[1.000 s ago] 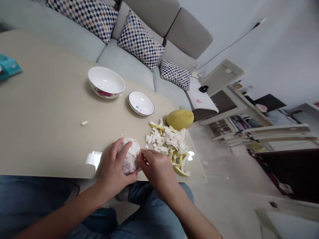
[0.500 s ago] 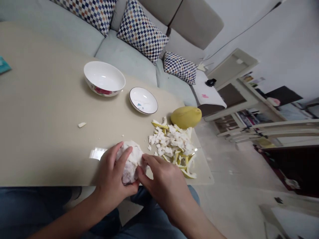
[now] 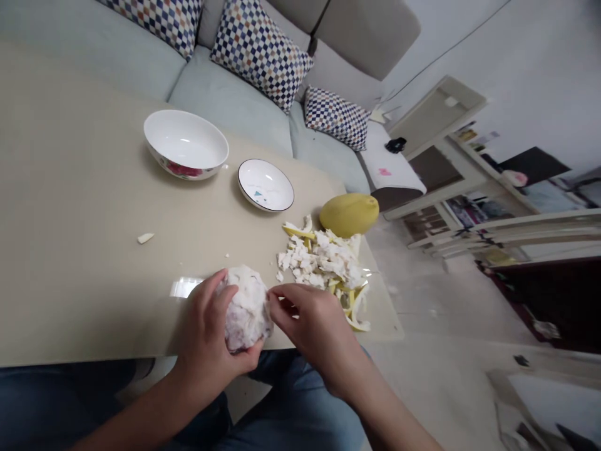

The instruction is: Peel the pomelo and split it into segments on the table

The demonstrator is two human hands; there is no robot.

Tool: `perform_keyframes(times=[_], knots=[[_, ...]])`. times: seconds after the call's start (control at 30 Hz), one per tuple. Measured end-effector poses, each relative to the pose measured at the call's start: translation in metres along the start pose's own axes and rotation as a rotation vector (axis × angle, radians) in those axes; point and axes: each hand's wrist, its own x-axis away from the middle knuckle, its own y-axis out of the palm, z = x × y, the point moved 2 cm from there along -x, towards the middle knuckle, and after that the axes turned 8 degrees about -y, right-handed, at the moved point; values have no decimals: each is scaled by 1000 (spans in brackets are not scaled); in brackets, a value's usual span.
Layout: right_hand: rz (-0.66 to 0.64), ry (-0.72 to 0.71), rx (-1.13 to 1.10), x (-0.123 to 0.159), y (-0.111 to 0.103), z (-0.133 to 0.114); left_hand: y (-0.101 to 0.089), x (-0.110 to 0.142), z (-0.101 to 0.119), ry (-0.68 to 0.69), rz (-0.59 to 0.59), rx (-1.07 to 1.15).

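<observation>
Beyond the grip, the far side of the scene is filled by a pale sofa (image 3: 235,100), on which patterned cushions (image 3: 260,53) are set. Under and around the grip, a cream table (image 3: 94,213) is spread, its near edge crossed by both forearms. Below the grip, legs in blue jeans (image 3: 300,407) are seen.

Beyond the grip and to its left, a deep white bowl (image 3: 185,141) with a red flower on its side is placed upright on the table. To the right of the grip, a loose pile of peel (image 3: 328,260) is heaped, with white scraps on top and yellow strips beneath. Just behind the pile, a whole yellow fruit (image 3: 349,215) is laid on its side. A dark-rimmed plate (image 3: 265,185) is set beyond the grip, between the bowl and the yellow fruit.

The peeled fruit (image 3: 246,307), white with a purplish lower part, is held in the grip at the near edge of the table. Its left side is clasped by the curled fingers and thumb of the left hand (image 3: 206,332). At its right side, the fingertips of the right hand (image 3: 319,326) are pinched together; whether a shred is caught between them cannot be told.

Left of the grip, a small white piece (image 3: 145,238) is left on the table.
</observation>
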Motion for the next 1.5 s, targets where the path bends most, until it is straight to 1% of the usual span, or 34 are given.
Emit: perform_keyframes(times=[0.07, 0.1, 0.2, 0.3, 0.37, 0.43, 0.5, 0.6, 0.67, 0.77, 0.87, 0.93, 1.0, 1.07, 1.13, 1.2, 1.23, 1.27, 1.37, 1.4, 1.43, 1.5], knots=[[-44, -11, -120, 1, -6, 1, 0, 1, -1, -5, 9, 12], [-54, -13, -128, 2, -8, 0, 0, 1, -1, -4, 11, 16], [-92, 6, 7, 0, -8, -4, 1, 1, -1, -1, 12, 14], [-229, 40, 193, -7, -4, -7, 0, 0, 0, 6, 3, -1], [-317, 55, 237, -11, -2, -8, 0, 0, 1, 14, -4, -10], [-351, 67, 219, -15, -2, -8, 1, -1, 2, 21, -5, -12], [-330, 79, 185, -15, -2, -8, 2, -1, 2, 18, -4, -9], [-263, 118, 109, -10, 1, -5, 3, -1, 1, 12, -9, 0], [-209, 152, 25, -4, 2, -1, 2, -1, 1, 16, -8, 0], [-147, 158, -121, 4, 2, 5, 2, -1, 0, 22, -9, -10], [-159, 152, -210, 8, 0, 6, 1, -1, -1, 36, 2, -6], [-176, 151, -195, 8, 1, 5, 1, -1, -2, 47, 12, -4], [-170, 142, -132, 7, 3, 4, 2, -1, -2, 55, 11, -6], [-139, 122, -67, 7, 8, 3, 2, -2, -3, 57, -2, -7], [-94, 104, -57, 8, 13, 5, 1, -3, -4, 56, -8, -5], [-34, 114, -127, 10, 18, 11, 1, -3, -4, 57, -12, -2], [-12, 149, -204, 12, 21, 15, 0, -3, -4, 58, -13, 0], [-2, 208, -317, 14, 23, 21, 0, -3, -5, 62, -15, 3], [4, 435, -754, 21, 32, 36, 0, -2, -6, 75, -18, 1], [13, 475, -871, 24, 34, 40, 0, -2, -6, 80, -15, 0], [28, 486, -949, 25, 34, 43, 0, -2, -7, 86, -11, -2], [61, 463, -1007, 28, 32, 47, 1, -2, -8, 94, -3, -6]])
